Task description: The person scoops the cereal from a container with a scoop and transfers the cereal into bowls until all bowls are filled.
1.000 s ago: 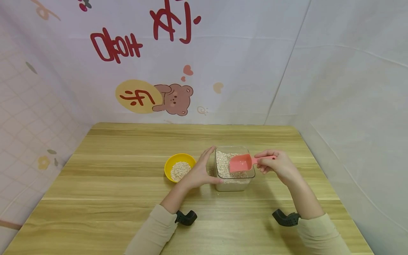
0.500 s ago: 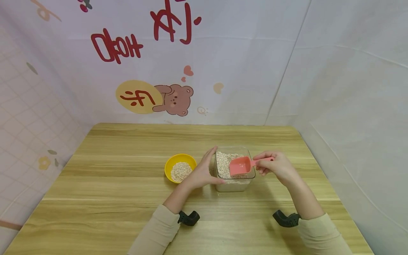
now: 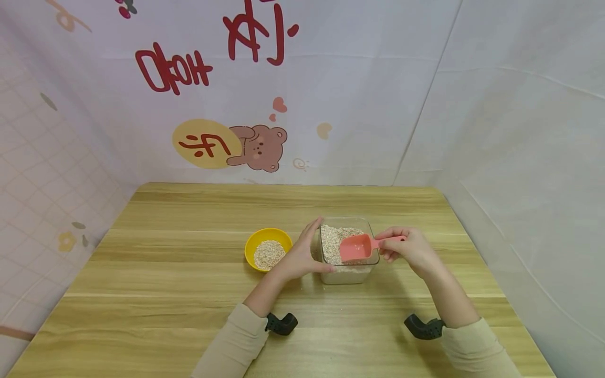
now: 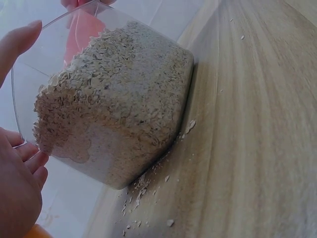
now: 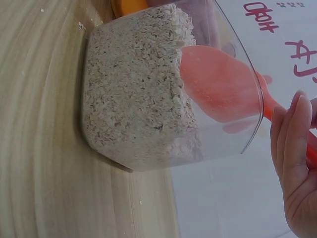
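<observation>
A clear square container [image 3: 347,275] stands on the table, filled partway with oat flakes [image 4: 124,84]. My left hand [image 3: 299,258] grips its left side by the rim, thumb at the near corner and fingers toward the far one. My right hand [image 3: 410,249] pinches the handle of a pink scoop [image 3: 356,247] from the right. The scoop's bowl is inside the container, its front edge against the oats in the right wrist view [image 5: 218,82]. A few flakes show in the bowl. Left of the container is a yellow bowl [image 3: 250,247] with some oats in it, partly behind my left hand.
The wooden table [image 3: 156,273] meets a printed cloth wall [image 3: 359,94] at the back, with more cloth at both sides. Loose flakes [image 4: 141,191] lie on the table beside the container's base. A black wrist mount [image 3: 282,324] sticks out below my left sleeve, another [image 3: 424,326] by the right.
The scoop has come down slightly in the container toward the oats, my right hand lowering with it. My left hand has shifted a touch to the right along the rim.
</observation>
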`<state>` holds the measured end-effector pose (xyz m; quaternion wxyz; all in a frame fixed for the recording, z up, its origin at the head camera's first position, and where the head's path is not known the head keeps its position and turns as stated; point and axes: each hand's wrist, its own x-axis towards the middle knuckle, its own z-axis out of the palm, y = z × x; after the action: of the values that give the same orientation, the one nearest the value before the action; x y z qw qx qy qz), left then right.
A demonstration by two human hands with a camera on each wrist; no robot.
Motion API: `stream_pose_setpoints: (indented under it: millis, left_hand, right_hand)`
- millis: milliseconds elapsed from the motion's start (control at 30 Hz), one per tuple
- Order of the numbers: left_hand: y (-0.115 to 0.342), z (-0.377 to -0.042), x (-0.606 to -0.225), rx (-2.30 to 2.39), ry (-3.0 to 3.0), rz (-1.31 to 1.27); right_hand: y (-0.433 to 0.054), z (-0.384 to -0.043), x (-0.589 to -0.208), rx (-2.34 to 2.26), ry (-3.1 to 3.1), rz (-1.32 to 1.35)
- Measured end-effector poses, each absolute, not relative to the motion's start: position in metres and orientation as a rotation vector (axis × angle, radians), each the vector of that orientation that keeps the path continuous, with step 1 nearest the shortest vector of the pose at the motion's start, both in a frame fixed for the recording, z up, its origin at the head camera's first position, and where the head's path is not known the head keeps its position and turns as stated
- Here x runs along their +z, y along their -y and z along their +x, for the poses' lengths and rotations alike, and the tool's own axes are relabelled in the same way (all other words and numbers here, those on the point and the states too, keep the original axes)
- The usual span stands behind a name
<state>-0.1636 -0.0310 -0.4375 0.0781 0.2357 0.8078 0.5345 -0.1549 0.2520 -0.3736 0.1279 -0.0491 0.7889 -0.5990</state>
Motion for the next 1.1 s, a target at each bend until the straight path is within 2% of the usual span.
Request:
stream_pose_setpoints:
  millis: [1100]
  left_hand:
    - [0.03, -0.163, -0.436, 1.608, -2.415, 0.682]
  right_hand:
    - [-0.22, -0.153, -0.384, -1.649, -2.349, -0.142]
